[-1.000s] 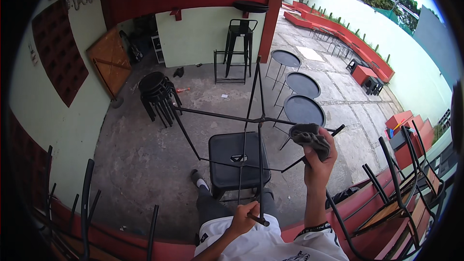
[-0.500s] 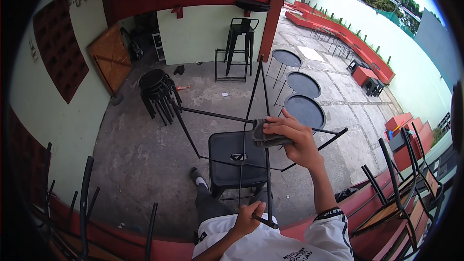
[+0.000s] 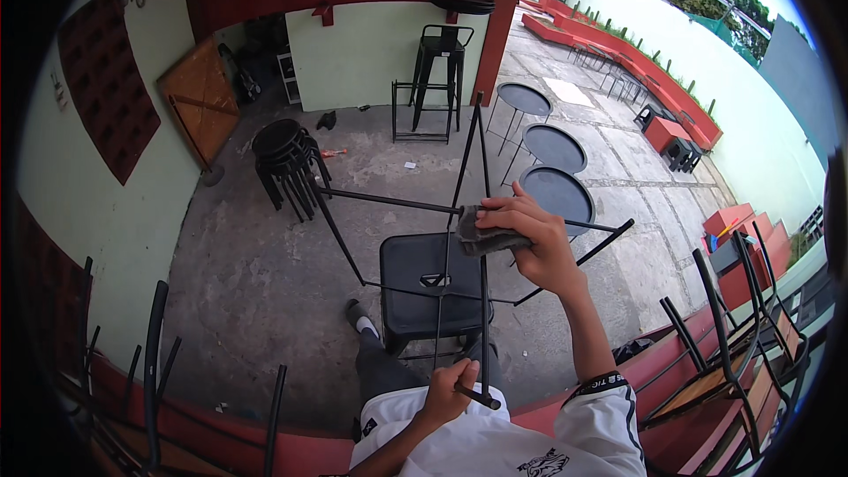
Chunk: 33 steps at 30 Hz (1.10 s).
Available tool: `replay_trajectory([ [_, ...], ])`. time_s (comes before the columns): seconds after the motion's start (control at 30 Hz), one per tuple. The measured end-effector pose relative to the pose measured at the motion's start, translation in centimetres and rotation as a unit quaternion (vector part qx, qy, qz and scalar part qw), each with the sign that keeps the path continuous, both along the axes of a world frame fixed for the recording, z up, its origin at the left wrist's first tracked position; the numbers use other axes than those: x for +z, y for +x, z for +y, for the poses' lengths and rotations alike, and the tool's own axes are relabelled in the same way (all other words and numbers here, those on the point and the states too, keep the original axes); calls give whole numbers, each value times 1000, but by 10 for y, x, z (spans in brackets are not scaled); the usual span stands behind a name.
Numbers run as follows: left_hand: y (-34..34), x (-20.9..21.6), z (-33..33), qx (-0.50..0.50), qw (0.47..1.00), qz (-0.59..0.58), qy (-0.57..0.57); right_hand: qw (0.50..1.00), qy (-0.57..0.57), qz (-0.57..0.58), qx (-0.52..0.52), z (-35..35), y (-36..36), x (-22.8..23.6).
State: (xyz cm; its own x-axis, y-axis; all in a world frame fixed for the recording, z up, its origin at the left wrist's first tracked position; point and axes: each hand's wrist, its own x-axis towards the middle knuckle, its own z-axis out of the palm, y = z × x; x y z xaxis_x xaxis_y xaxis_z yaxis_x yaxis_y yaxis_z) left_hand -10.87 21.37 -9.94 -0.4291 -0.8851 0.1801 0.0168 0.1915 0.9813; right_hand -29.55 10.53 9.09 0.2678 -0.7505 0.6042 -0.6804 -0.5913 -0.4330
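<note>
In front of me a black metal frame of thin bars [image 3: 380, 200] stands tilted over a black stool [image 3: 408, 267] with a slot in its seat. My right hand [image 3: 541, 243] is closed over a grey cloth [image 3: 473, 237], which it presses around the frame where bars meet. Low and close to my body, my left hand [image 3: 448, 394] grips the near end of one of the frame's bars. Part of the cloth is hidden under my right fingers.
Stacked black stools [image 3: 281, 143] stand at the left. Round black tray tables [image 3: 555, 148] line up at the right. A tall black chair [image 3: 440, 51] is by the far wall. Upturned chairs [image 3: 738, 362] rest on a red ledge at right, and more chair legs [image 3: 155, 362] rise at left.
My right hand and the cloth have shifted slightly up and to the left along the frame. My left hand and the frame's near end have moved a little left.
</note>
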Motion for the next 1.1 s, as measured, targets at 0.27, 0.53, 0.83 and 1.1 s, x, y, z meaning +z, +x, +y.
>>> replay_trajectory([
  [0.27, 0, -2, -2, 21, 1000, 0, 3, 958, 130, -250, -54, 4, -17, -2],
  [0.53, -16, -3, 4, -41, 999, -13, 9, 984, 99, -145, -40, 1, -5, 11],
  [0.83, -34, -6, 5, -71, 997, -20, 14, 999, 25, -22, 25, -1, -4, 14],
  [1.1, -31, -5, 5, -56, 998, -21, -7, 872, 46, -486, -20, 17, -10, -40],
])
